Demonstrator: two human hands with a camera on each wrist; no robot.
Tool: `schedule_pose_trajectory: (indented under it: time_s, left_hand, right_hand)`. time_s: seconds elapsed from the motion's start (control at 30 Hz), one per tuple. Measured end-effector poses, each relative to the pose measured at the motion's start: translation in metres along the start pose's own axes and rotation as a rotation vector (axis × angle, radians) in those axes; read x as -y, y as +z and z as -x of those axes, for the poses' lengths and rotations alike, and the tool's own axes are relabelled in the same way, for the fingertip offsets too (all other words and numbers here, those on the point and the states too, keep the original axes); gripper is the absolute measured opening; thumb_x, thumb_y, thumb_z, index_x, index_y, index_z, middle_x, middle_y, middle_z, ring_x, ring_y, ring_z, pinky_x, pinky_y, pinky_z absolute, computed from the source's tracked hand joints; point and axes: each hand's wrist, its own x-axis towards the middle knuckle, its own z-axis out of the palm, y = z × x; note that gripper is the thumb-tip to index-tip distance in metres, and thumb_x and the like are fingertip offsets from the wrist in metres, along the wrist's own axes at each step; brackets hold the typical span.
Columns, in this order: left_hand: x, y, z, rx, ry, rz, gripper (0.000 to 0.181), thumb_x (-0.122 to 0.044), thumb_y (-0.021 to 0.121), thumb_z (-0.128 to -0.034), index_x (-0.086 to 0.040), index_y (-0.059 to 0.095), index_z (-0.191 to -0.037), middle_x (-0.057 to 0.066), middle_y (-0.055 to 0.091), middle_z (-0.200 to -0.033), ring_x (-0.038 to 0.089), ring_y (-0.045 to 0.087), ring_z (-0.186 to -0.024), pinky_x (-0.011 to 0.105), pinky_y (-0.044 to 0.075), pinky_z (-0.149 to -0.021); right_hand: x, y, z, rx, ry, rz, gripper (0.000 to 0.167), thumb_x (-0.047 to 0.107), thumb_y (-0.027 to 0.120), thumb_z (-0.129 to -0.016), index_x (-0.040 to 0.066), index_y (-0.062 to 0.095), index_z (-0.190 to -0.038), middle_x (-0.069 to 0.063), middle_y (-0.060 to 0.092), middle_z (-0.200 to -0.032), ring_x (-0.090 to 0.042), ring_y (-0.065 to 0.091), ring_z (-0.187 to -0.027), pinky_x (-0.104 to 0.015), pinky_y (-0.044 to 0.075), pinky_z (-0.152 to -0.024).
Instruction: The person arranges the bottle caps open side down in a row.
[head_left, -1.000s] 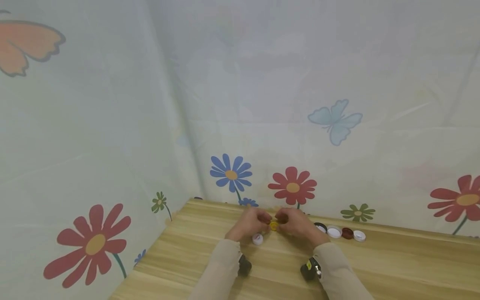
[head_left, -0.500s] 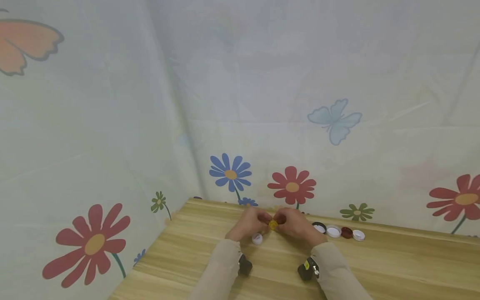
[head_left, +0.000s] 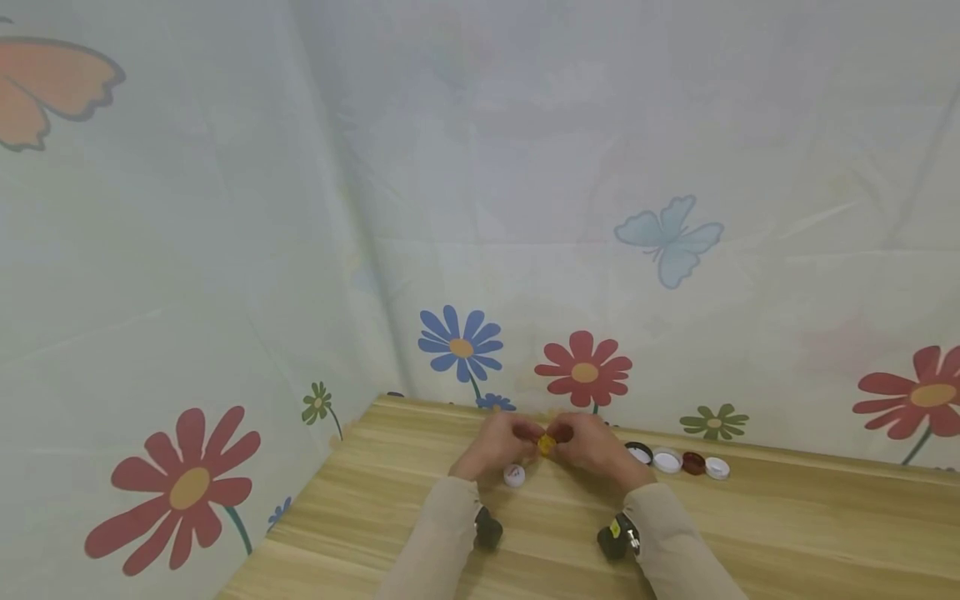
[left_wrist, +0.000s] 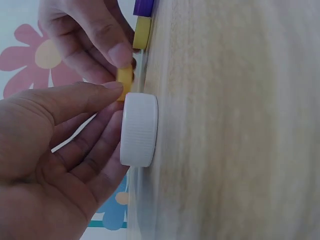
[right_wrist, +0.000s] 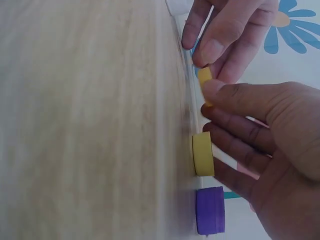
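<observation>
Both hands meet around a small yellow-orange bottle cap (head_left: 547, 446) near the back of the table. My left hand (head_left: 493, 443) pinches one side of it, the thumb on its edge in the left wrist view. From the other side my right hand (head_left: 591, 447) pinches the same cap (right_wrist: 204, 79) with thumb and fingertips. A white cap with ribbed sides (left_wrist: 139, 130) and reddish marks on top stands on the table beside my left hand. Below my right hand's fingers in the right wrist view are a yellow cap (right_wrist: 202, 154) and a purple cap (right_wrist: 210, 210); the head view hides both.
A row of caps continues right of my right hand: a black-rimmed one (head_left: 639, 452), a white one (head_left: 667, 461), a dark red one (head_left: 693, 463) and another white one (head_left: 717, 468). Behind the wooden table (head_left: 787, 525) hangs a flower-printed curtain (head_left: 480, 167).
The pinched cap has risen slightly and tilted, with its round face showing less. Both hands stay nearly in place around it; the other visible caps have not moved.
</observation>
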Motion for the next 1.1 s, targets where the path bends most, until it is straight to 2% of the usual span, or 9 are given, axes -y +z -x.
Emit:
schedule_pose_trajectory:
  time_s: [0.23,0.47,0.73,1.1]
  left_hand:
    - [-0.005,-0.003,0.002,-0.027,0.013,0.001,0.024,0.008,0.078,-0.0873,0.002,0.078,-0.111,0.013,0.079,-0.103,0.019,0.072,-0.092,0.031,0.060,-0.084]
    - [-0.011,-0.006,0.006,-0.042,0.047,-0.003,0.025,0.009,0.079,-0.0870,0.003,0.078,-0.111,0.012,0.078,-0.105,0.019,0.073,-0.091,0.030,0.059,-0.084]
    - [-0.013,-0.009,0.010,-0.052,0.074,0.007,0.021,0.009,0.077,-0.0898,0.001,0.079,-0.109,0.010,0.078,-0.104,0.017,0.074,-0.091,0.029,0.060,-0.084]
    - [-0.016,-0.006,0.013,-0.034,0.111,-0.051,0.020,0.006,0.079,-0.0897,-0.004,0.080,-0.107,0.005,0.079,-0.103,0.014,0.073,-0.092,0.029,0.059,-0.085]
  right_hand:
    - [0.003,-0.007,0.003,-0.030,-0.055,-0.003,0.017,0.004,0.082,-0.089,0.006,0.077,-0.105,-0.002,0.076,-0.101,-0.024,0.070,-0.100,-0.050,0.056,-0.096]
    - [0.010,-0.011,0.009,-0.041,-0.056,-0.047,0.017,0.002,0.079,-0.091,0.006,0.077,-0.108,-0.003,0.076,-0.104,-0.027,0.070,-0.103,-0.050,0.056,-0.096]
    - [0.012,-0.013,0.016,-0.083,-0.091,-0.095,0.016,0.001,0.079,-0.093,0.005,0.077,-0.108,-0.004,0.077,-0.103,-0.025,0.071,-0.099,-0.046,0.060,-0.091]
    - [0.010,-0.016,0.026,-0.092,-0.040,-0.135,0.013,0.006,0.080,-0.094,0.007,0.078,-0.108,-0.002,0.077,-0.102,-0.023,0.070,-0.098,-0.044,0.059,-0.091]
